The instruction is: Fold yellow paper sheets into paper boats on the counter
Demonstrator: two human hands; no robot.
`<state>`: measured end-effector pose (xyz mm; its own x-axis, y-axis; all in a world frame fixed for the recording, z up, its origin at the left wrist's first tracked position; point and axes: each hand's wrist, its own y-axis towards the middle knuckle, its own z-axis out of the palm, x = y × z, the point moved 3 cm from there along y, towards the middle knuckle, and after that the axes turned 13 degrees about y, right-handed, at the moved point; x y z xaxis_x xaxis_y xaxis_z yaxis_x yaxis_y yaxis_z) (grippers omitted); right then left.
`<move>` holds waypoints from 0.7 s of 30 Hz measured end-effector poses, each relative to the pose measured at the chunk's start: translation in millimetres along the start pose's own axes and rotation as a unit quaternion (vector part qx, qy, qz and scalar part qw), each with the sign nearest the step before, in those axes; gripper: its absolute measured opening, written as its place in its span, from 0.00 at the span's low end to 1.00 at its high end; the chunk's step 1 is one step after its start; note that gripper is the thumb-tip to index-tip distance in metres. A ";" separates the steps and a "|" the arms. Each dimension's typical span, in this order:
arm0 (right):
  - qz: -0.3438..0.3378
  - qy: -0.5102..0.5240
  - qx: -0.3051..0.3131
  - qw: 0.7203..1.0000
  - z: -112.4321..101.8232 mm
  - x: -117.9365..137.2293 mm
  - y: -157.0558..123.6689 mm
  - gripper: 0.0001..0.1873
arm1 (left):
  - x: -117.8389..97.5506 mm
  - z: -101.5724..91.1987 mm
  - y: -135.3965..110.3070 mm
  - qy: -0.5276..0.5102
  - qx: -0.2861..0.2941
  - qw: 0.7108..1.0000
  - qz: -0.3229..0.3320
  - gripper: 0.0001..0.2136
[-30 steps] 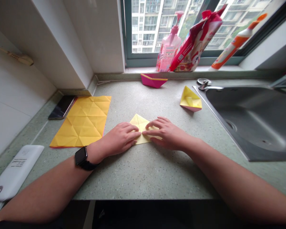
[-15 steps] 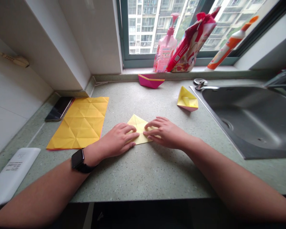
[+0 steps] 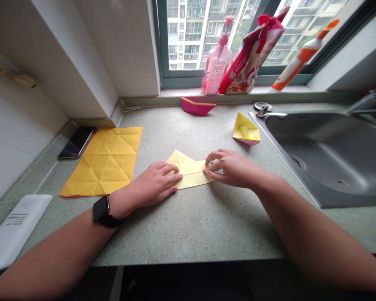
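– While both hands are on the work, where does the paper lie in relation to the fingers?

– The pale-yellow folded paper sheet (image 3: pixel 192 175) lies flat on the grey-green speckled stone bench (image 3: pixel 188 234), directly between the two hands and partly beneath them. Its long axis runs left to right, roughly along the front edge of the bench, with the right end slightly farther from the person. One pointed flap stands out on the far side, closer to the left hand.

– Specify the left hand.

– The left hand (image 3: pixel 158 180) covers the left end of the sheet. Its fingers are extended and slightly spread, palm down, with the tips on the paper; they are not closed around anything.

– And the right hand?

– The right hand (image 3: pixel 233 169) is at the right end. Its fingers are bent and set narrow at the paper; whether they pinch the edge or only press it cannot be told. Neither hand is nearer: each touches its own end.

– Surrounding items?

– Left: a stack of creased orange-yellow paper squares (image 3: pixel 106 163). Far side: a magenta folded paper boat (image 3: pixel 199 108). Far right: a yellow-and-pink folded paper boat (image 3: pixel 247 131), near the grey steel sink (image 3: pixel 338 154).
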<state>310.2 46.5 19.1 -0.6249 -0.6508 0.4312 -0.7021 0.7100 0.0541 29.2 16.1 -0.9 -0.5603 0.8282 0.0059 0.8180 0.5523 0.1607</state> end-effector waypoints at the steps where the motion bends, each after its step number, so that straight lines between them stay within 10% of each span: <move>1: 0.007 -0.002 0.004 1.000 -2.1 -2.8 -1.1 0.15 | 0.0 -0.2 -0.2 -0.002 0.000 1.000 -0.001 0.16; 21: -0.078 0.017 -0.124 0.989 6.4 12.4 3.7 0.12 | -2.0 5.9 1.6 0.004 0.010 1.000 0.001 0.20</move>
<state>297.7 39.3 18.9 -0.5016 -0.7507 0.4299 -0.6802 0.6493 0.3402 32.4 15.8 -6.4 -0.5599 0.8284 0.0142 0.8215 0.5528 0.1399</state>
